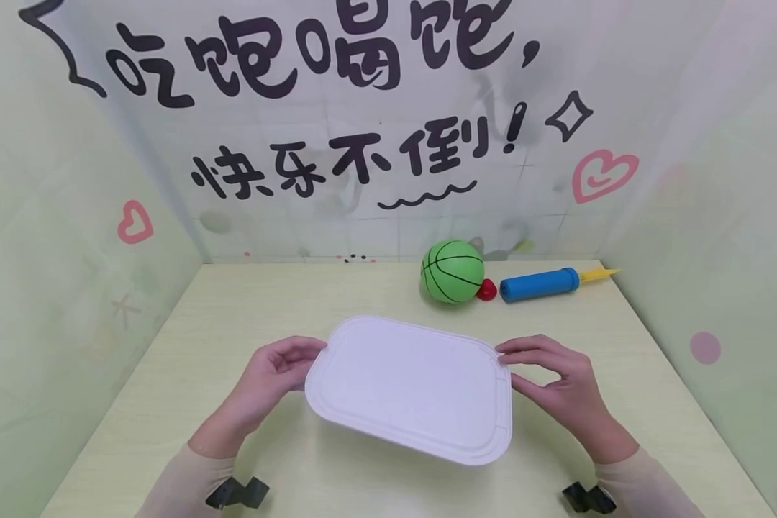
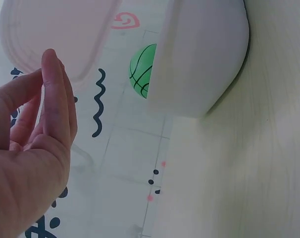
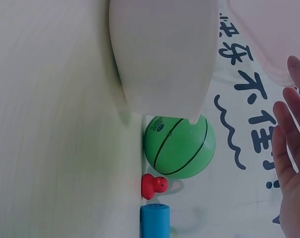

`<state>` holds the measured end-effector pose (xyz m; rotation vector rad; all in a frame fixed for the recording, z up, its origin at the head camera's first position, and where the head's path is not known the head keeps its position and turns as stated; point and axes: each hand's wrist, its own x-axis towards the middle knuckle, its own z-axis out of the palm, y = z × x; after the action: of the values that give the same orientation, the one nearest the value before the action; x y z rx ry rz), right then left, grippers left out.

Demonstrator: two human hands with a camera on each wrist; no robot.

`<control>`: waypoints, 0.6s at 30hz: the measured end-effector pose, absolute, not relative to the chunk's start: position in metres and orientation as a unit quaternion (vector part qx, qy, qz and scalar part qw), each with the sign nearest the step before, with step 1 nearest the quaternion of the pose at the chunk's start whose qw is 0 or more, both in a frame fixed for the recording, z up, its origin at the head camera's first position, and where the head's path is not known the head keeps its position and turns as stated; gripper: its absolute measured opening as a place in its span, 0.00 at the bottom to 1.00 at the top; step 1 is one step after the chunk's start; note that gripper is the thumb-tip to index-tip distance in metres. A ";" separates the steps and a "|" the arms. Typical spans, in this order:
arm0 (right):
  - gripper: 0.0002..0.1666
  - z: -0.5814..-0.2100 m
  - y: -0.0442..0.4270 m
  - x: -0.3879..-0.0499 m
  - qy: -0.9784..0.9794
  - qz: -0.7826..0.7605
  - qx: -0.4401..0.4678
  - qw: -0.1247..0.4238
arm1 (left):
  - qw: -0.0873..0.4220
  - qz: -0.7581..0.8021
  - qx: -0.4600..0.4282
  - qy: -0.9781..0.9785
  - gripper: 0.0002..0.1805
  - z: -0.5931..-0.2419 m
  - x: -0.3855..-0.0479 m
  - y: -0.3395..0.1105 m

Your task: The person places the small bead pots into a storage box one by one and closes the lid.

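A white rectangular lid (image 1: 414, 388) with rounded corners is held tilted above the table. My left hand (image 1: 268, 381) pinches its left edge, and my right hand (image 1: 566, 385) pinches the right edge between thumb and fingers. Both wrist views show a white box (image 2: 204, 54) standing on the table below the raised lid (image 2: 58, 29), apart from it. From the head, the lid hides this box. In the right wrist view, the box's side wall (image 3: 162, 59) stands in front of part of a green ball (image 3: 179, 148).
Along the back of the table (image 1: 252, 302) lie the green toy basketball (image 1: 453, 272), a small red toy duck (image 1: 486, 290) and a blue hand pump (image 1: 540, 285) with a yellow nozzle. Printed cloth walls (image 1: 337, 230) enclose the back and both sides.
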<state>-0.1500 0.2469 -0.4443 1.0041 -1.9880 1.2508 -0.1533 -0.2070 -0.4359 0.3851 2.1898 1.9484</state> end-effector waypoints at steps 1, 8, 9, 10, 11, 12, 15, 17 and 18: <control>0.14 -0.442 0.246 -0.149 -0.745 0.469 0.375 0.292 | 0.087 0.656 0.130 0.739 0.19 -0.436 -0.153 -0.207; 0.13 -0.431 0.236 -0.144 -0.716 0.495 0.377 0.316 | 0.045 0.662 0.137 0.735 0.17 -0.432 -0.152 -0.204; 0.13 -0.431 0.235 -0.144 -0.712 0.499 0.378 0.319 | 0.042 0.666 0.135 0.732 0.17 -0.431 -0.152 -0.203; 0.13 -0.431 0.235 -0.144 -0.709 0.501 0.378 0.320 | 0.041 0.672 0.134 0.727 0.17 -0.431 -0.153 -0.202; 0.12 -0.432 0.236 -0.144 -0.708 0.503 0.377 0.323 | 0.041 0.676 0.133 0.723 0.17 -0.430 -0.153 -0.202; 0.12 -0.432 0.236 -0.144 -0.710 0.501 0.372 0.326 | 0.041 0.681 0.132 0.720 0.16 -0.429 -0.153 -0.201; 0.15 -0.435 0.238 -0.144 -0.719 0.492 0.352 0.342 | 0.042 0.685 0.127 0.716 0.15 -0.426 -0.152 -0.199; 0.17 -0.435 0.239 -0.143 -0.729 0.484 0.332 0.351 | 0.040 0.682 0.122 0.720 0.15 -0.425 -0.152 -0.198; 0.19 -0.435 0.239 -0.142 -0.734 0.481 0.322 0.356 | 0.039 0.679 0.118 0.723 0.14 -0.424 -0.152 -0.197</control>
<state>-0.1423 0.2389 -0.4351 0.8312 -1.8963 1.2414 -0.1517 -0.1968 -0.4239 0.3613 2.2175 2.0826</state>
